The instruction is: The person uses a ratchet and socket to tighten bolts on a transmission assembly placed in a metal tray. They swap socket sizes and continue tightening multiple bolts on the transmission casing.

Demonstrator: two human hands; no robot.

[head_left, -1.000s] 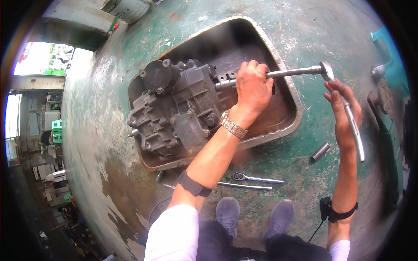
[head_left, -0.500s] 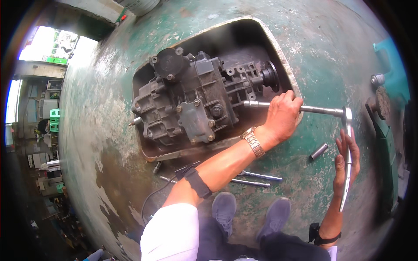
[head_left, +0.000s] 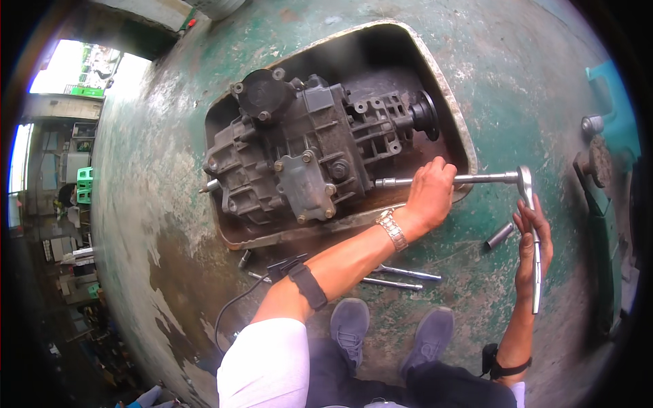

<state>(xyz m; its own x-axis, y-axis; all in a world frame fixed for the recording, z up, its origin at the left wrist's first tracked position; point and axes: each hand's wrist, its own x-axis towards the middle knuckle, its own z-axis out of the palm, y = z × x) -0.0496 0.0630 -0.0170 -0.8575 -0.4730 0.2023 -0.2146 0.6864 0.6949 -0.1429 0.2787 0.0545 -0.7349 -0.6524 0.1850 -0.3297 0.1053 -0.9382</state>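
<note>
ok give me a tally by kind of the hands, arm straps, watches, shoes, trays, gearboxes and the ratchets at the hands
Hands: 2, left hand and right hand
Black arm straps: 2, left strap and right strap
Watch: 1
Shoes: 2, left shoe and right shoe
Tray: 1
Gearbox: 1
Ratchet at the hands: 1
Total: 10

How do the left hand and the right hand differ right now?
The left hand is closed around the extension bar; the right hand is more open, at the ratchet handle. The left hand has a metal watch at its wrist; the right hand shows none. Both are bare, with a dark strap on each forearm.
</note>
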